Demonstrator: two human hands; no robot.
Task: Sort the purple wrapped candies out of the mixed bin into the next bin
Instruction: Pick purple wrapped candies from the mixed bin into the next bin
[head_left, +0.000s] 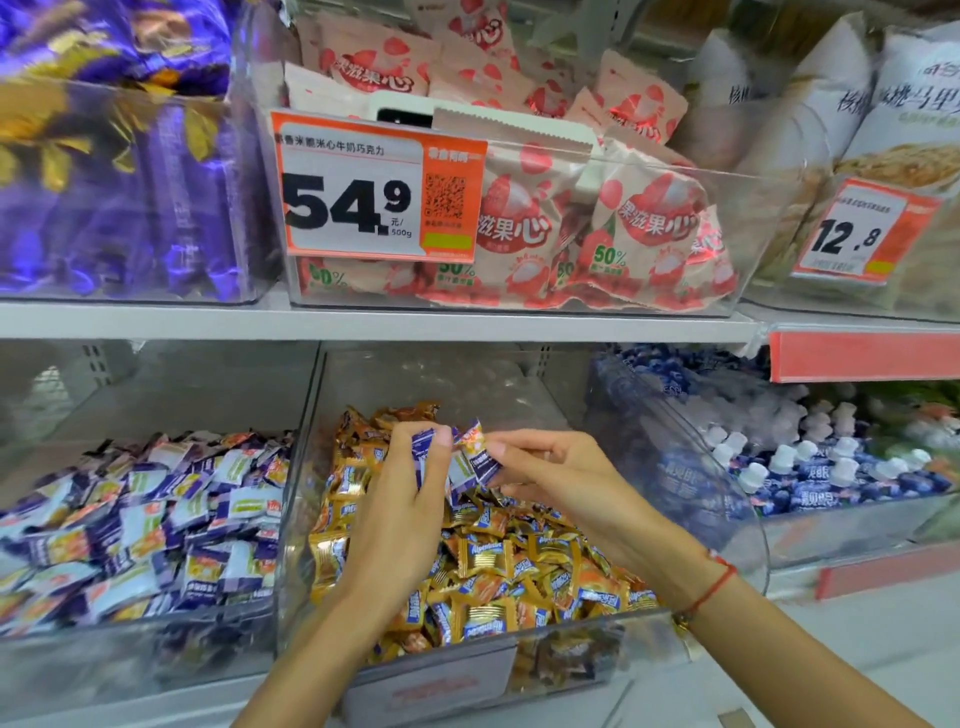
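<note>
The mixed bin (597, 621) in the middle of the lower shelf holds mostly gold-orange wrapped candies (498, 561). Above its pile, my left hand (405, 499) grips a bunch of purple wrapped candies (423, 454). My right hand (540, 478) pinches one more purple candy (480, 460) right beside that bunch. The bin to the left (156, 639) is filled with purple and white wrapped candies (145, 525).
A clear bin at the right (841, 525) holds blue packs with white caps. The upper shelf (363, 322) carries bins of purple bags, pink snack packs with an orange price tag (374, 187), and white bags at the right.
</note>
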